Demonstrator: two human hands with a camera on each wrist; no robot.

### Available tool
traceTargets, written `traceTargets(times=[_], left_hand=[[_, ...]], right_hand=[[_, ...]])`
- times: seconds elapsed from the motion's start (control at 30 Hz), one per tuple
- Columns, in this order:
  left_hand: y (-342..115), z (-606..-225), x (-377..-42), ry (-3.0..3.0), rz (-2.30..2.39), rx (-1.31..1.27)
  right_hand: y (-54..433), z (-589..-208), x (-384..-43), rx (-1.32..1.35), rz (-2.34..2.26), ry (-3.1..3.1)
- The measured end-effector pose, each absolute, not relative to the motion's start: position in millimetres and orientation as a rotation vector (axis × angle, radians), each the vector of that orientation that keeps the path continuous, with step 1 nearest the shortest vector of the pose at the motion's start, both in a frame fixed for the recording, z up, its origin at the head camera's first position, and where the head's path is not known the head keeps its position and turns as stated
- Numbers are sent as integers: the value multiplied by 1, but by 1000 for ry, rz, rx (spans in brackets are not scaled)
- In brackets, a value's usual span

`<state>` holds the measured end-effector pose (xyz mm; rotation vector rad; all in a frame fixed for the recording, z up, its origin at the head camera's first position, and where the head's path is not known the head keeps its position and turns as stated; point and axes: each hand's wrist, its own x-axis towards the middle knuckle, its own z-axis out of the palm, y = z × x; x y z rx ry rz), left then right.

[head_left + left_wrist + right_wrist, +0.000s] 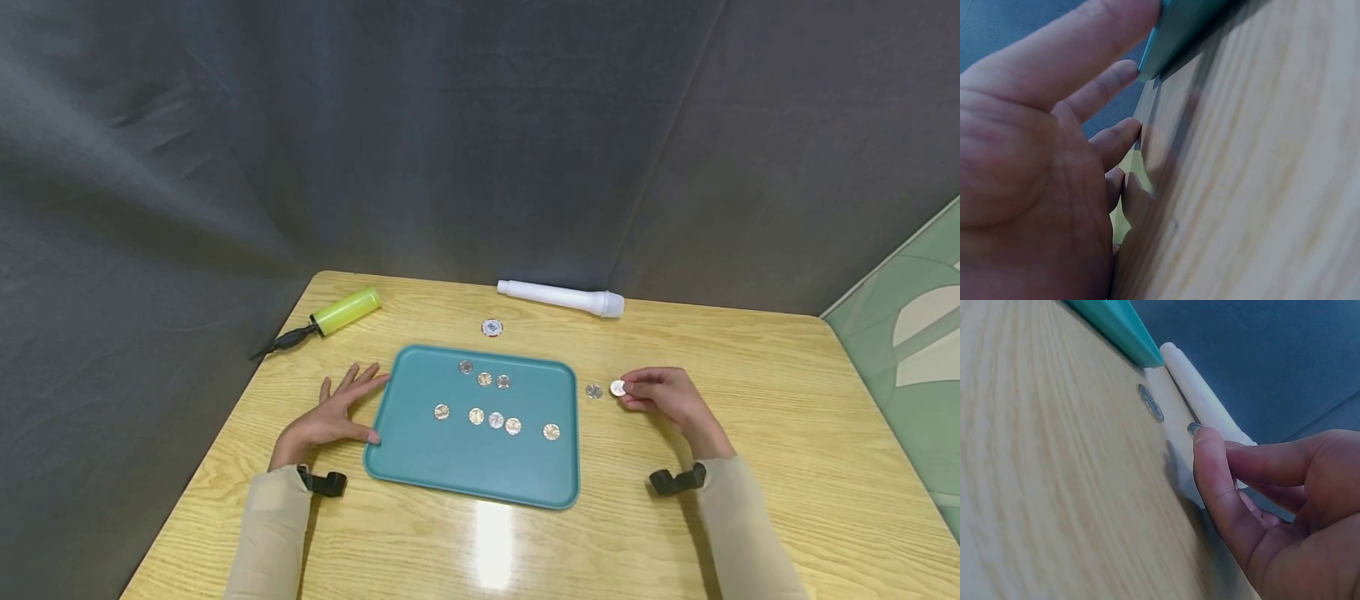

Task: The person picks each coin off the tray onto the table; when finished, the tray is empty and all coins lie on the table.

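Note:
A teal tray (pixel 465 471) lies on the wooden table with several gold and silver coins scattered in it. My left hand (pixel 330 421) is at its left edge, fingers spread and straight, thumb and forefinger touching the rim. To the right of the tray, my right hand (pixel 670 398) pinches a silver coin (pixel 617 388) between thumb and fingers. In the right wrist view that coin (pixel 1194 429) is held off the table, mostly covered by the fingertips. Another silver coin (pixel 594 391) lies flat on the table between the tray and my right hand.
Behind the tray lie a poker chip (pixel 492 327) and a white microphone-shaped stick (pixel 558 297). A yellow-green hand pump (pixel 347 312) with a black end rests at the back left. A dark grey curtain (pixel 450 142) hangs behind the table (pixel 787 400).

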<state>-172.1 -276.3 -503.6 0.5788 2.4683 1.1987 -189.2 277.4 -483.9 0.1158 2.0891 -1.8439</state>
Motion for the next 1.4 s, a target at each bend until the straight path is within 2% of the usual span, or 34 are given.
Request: traceTargets(times=[0.67, 1.4], left_hand=[[-277, -503, -172, 2468, 1193, 566], [-276, -502, -172, 2468, 1181, 573]], right_hand=[[263, -476, -188, 119, -1455, 2426], [262, -476, -189, 154, -1350, 2503]])
